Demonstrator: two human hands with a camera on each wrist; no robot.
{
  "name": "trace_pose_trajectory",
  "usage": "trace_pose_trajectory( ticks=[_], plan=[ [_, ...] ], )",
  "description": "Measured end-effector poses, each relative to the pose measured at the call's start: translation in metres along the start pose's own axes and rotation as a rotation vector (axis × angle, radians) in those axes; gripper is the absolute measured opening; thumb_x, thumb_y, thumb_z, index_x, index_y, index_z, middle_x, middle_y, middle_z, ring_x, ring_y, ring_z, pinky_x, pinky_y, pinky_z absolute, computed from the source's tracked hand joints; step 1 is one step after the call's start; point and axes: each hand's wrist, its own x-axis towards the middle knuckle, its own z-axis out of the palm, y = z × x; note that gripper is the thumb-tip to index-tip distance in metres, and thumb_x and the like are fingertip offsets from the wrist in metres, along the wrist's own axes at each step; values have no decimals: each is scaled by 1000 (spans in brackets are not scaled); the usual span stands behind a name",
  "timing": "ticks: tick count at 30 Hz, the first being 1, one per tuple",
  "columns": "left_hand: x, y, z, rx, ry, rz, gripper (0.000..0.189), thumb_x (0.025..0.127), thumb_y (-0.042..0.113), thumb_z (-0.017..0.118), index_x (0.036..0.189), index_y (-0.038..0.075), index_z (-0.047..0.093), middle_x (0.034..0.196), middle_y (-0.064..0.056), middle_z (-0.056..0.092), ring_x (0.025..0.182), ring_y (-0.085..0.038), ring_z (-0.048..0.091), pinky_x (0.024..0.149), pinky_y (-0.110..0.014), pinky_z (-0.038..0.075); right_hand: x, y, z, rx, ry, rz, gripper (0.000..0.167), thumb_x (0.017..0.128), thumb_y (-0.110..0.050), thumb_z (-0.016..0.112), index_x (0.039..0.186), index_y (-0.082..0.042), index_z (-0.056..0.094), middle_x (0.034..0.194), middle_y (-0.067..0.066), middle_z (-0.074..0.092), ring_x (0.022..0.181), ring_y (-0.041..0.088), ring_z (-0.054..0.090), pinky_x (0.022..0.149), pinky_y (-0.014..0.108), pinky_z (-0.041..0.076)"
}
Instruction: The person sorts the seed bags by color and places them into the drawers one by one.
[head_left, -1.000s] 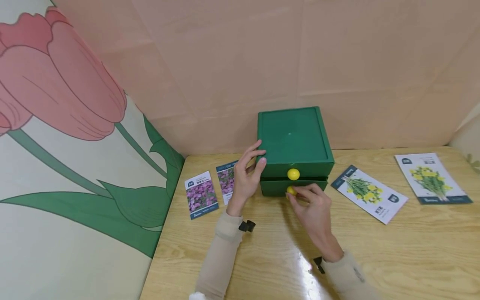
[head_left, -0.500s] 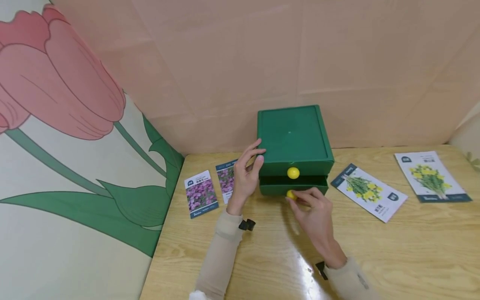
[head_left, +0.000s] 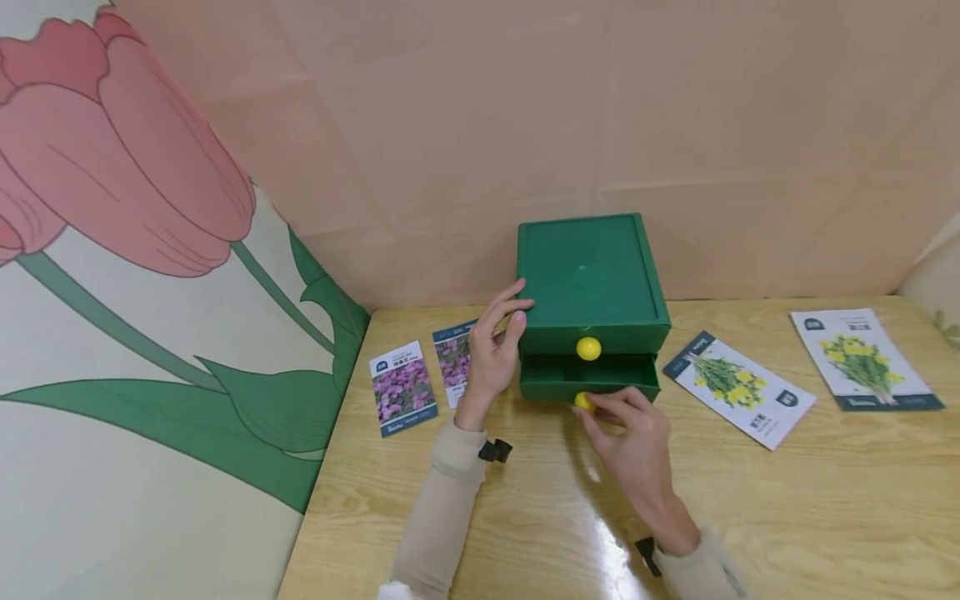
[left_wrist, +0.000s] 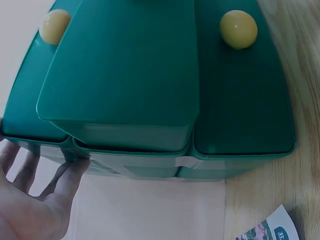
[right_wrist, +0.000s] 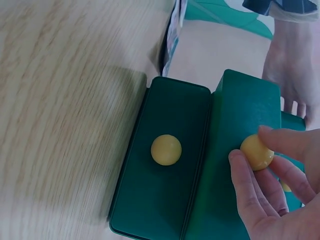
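A small green drawer cabinet [head_left: 588,267] with round yellow knobs stands on the table against the back wall. Its middle drawer [head_left: 543,390] is partly pulled out, and the part of its inside in sight looks bare. My right hand [head_left: 637,446] pinches that drawer's yellow knob [right_wrist: 257,152] between thumb and fingers. Against the cabinet's left side rests my left hand [head_left: 493,358], fingers spread near the top front corner. The top drawer's knob [head_left: 588,348] and the bottom drawer's knob [right_wrist: 166,150] are untouched, both drawers closed.
Two seed packets with purple flowers, a left one [head_left: 403,388] and one [head_left: 453,362] partly behind my left hand, lie left of the cabinet. To the right lie two yellow-flower packets, a nearer one [head_left: 738,387] and a farther one [head_left: 866,358]. A tulip-painted wall [head_left: 150,333] borders the table's left.
The middle drawer has slid farther out toward me, with my right hand pulling its knob. My left hand has stayed on the cabinet's side.
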Motion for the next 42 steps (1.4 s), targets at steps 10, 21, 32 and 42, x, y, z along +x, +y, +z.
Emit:
trace_pose_trajectory(
  ticks=[10,21,32,42],
  plan=[
    [1,3,-1,1,-2,-20,26,108,-5,52,127,-9,69,157,-25,54,141,-38,58,56,-38,55,-7,-5,-3,5,0,12,27,75,6,94,98,3,82,91,10,70,80,26,77,72,19,61],
    [1,3,-1,-17,1,-27,25,107,-6,53,126,-9,69,157,-26,53,141,-39,57,65,-31,57,-13,-9,-6,0,27,-39,28,72,8,95,97,3,82,89,8,69,76,24,76,73,11,58],
    [1,3,-1,-7,0,-31,26,107,-6,53,126,-9,69,157,-25,54,140,-37,58,65,-45,60,-19,-20,-13,-33,1,16,29,76,5,94,101,-1,83,94,4,68,80,20,75,77,9,56],
    [1,2,0,-26,10,-25,26,107,-6,52,126,-10,69,157,-27,53,139,-41,59,55,-24,47,-24,-25,-18,-24,0,17,30,74,6,94,100,-3,83,95,2,69,80,19,73,78,5,52]
  ],
)
